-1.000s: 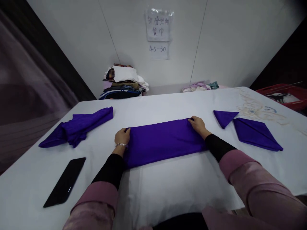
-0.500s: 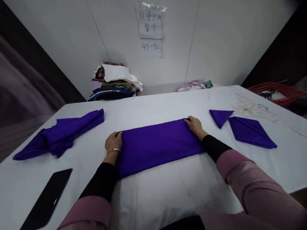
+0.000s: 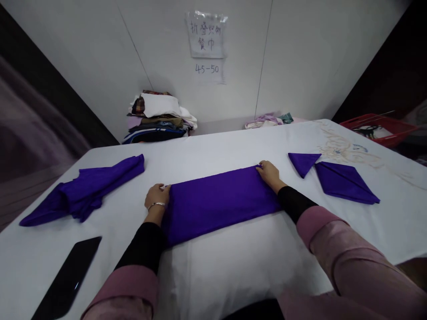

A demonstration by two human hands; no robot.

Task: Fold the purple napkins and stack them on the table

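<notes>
A purple cloth (image 3: 220, 200), folded into a long rectangle, lies flat across the white-covered table (image 3: 213, 153). My left hand (image 3: 157, 197), with a bracelet at the wrist, pinches its far left corner. At the far right corner my right hand (image 3: 268, 174) grips the edge between thumb and fingers. Both sets of fingers are closed on the fabric. To the left lies a crumpled purple cloth (image 3: 96, 184). On the right are a small folded purple triangle (image 3: 303, 163) and a larger folded purple piece (image 3: 345, 182).
A black phone (image 3: 68, 278) rests at the front left. Behind the table are a stack of folded clothes (image 3: 160, 118) and a smaller cloth pile (image 3: 268, 120). A red basket (image 3: 383, 129) stands at the back right. Paper signs (image 3: 207, 44) hang on the wall.
The view has shifted slightly. My hands remain at the far corners of the cloth, which keeps its folded shape.
</notes>
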